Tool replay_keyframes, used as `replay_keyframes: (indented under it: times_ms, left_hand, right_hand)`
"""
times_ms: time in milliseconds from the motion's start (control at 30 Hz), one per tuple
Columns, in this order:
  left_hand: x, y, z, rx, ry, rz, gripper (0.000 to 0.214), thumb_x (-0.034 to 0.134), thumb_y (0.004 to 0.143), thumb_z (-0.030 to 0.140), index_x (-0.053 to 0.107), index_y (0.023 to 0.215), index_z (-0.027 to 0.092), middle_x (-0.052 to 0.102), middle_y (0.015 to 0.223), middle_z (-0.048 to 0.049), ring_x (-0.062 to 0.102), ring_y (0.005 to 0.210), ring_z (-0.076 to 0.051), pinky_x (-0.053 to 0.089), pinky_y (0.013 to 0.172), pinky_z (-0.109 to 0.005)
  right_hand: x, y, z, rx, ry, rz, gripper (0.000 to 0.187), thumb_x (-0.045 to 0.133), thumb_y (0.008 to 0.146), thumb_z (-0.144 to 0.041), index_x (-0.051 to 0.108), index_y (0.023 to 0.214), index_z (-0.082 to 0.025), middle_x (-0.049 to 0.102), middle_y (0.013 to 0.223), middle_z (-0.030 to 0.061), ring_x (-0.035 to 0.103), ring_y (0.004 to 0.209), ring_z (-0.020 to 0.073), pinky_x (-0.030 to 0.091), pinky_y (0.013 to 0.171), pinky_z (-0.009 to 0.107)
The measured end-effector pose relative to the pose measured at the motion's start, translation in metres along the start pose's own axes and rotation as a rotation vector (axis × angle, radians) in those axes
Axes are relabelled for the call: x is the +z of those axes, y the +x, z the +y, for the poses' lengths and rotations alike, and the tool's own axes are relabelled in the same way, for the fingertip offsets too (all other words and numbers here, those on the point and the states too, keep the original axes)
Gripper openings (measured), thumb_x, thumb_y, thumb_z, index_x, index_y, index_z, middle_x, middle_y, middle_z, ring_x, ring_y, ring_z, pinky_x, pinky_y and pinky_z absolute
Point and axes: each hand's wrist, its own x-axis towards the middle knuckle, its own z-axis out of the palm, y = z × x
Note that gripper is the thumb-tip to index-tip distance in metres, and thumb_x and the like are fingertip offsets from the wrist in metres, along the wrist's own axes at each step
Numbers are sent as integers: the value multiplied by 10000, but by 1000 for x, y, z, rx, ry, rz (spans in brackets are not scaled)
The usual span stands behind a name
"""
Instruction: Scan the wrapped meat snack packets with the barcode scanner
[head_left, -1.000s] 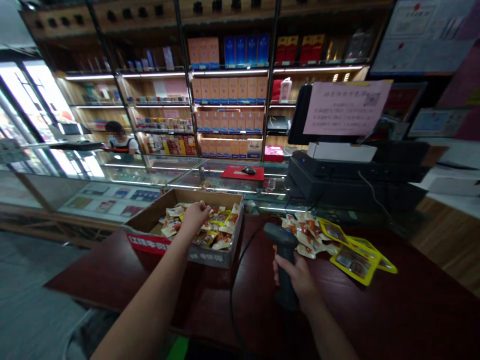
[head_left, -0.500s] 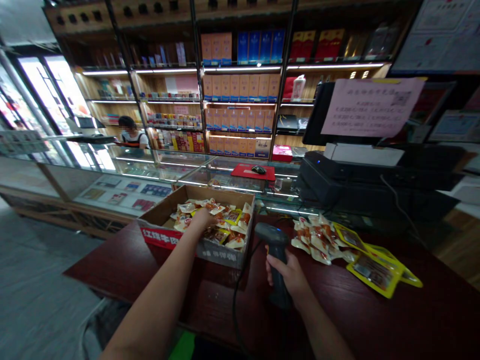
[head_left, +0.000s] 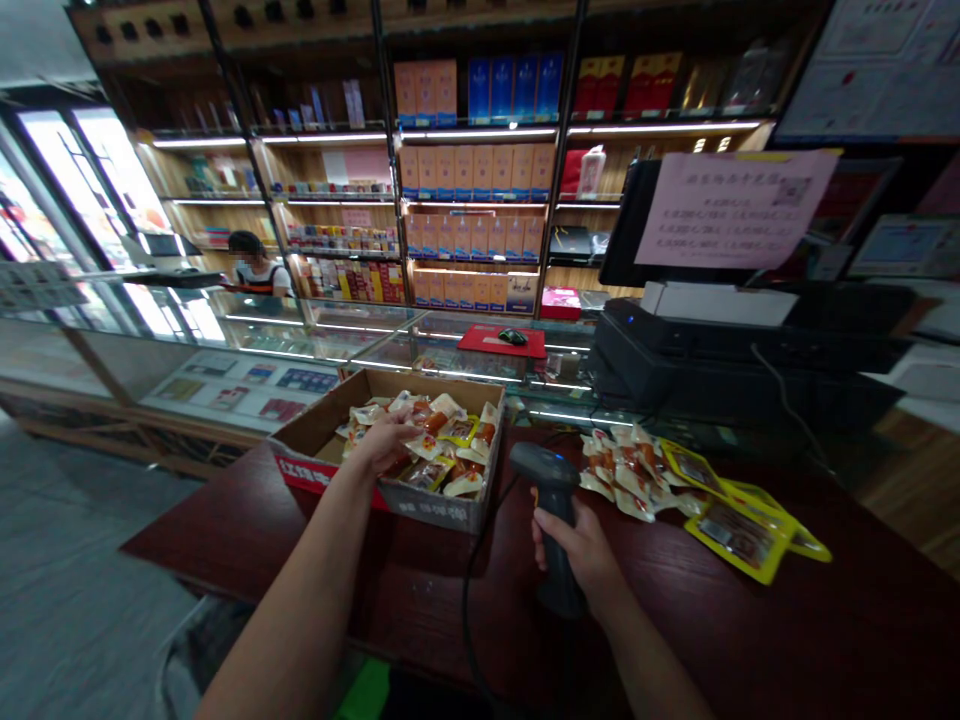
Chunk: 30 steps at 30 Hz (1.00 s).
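Observation:
My left hand is inside the cardboard box, its fingers closed on a cream snack packet with an orange-brown filling. Other small packets, cream and yellow, lie around it in the box. My right hand is wrapped around the handle of a dark grey barcode scanner, upright over the table just right of the box. To the right of the scanner lies a pile of cream snack packets, with several flat yellow-edged packets beside it.
A dark red-brown table carries the goods. The scanner's black cable runs between box and scanner. Behind stand a glass counter with a mouse on a red mat, a monitor with a pink notice, and box-filled shelves. A person sits far left.
My left hand has drawn slightly back and left in the box, and a cream packet now shows raised at its fingertips. My right hand still holds the barcode scanner in nearly the same place.

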Motion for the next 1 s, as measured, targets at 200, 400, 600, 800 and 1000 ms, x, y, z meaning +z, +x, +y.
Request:
replay_keyframes:
  times_ms: [200, 400, 600, 800, 1000]
  left_hand:
    - [2, -15, 9, -27, -165, -163, 359, 715, 502, 92, 374, 581, 172, 506, 520, 55, 504, 458, -75, 416, 475, -193]
    - [0, -16, 5, -56, -147, -251, 347, 734, 500, 113, 407, 602, 168, 530, 558, 48, 515, 464, -70, 421, 466, -183]
    - [2, -21, 7, -48, -142, -275, 386, 761, 481, 131, 390, 580, 169, 520, 528, 55, 498, 436, -63, 405, 430, -170]
    - [3, -22, 7, -56, -145, -305, 408, 774, 482, 135, 382, 589, 166, 541, 555, 48, 512, 450, -65, 422, 443, -175]
    - [-2, -18, 2, -51, -138, -336, 395, 771, 506, 136, 388, 600, 161, 513, 539, 61, 517, 447, -63, 433, 447, -171]
  right_hand:
    - [11, -5, -8, -7, 1, -26, 392, 696, 624, -420, 526, 875, -171, 553, 513, -57, 502, 365, 108, 412, 350, 224]
    - [17, -2, -8, -39, 6, -1, 392, 685, 631, -413, 534, 898, -169, 542, 499, -64, 490, 354, 105, 402, 340, 219]
    - [18, 0, -8, -29, -14, 24, 369, 668, 645, -397, 530, 894, -161, 550, 512, -60, 501, 366, 105, 401, 347, 214]
    - [20, -2, -10, -39, -12, 1, 348, 672, 643, -394, 527, 867, -171, 543, 500, -64, 493, 358, 105, 396, 340, 218]
    - [21, -1, -9, -32, -5, -4, 349, 677, 640, -400, 537, 858, -167, 540, 488, -64, 488, 357, 103, 401, 349, 221]
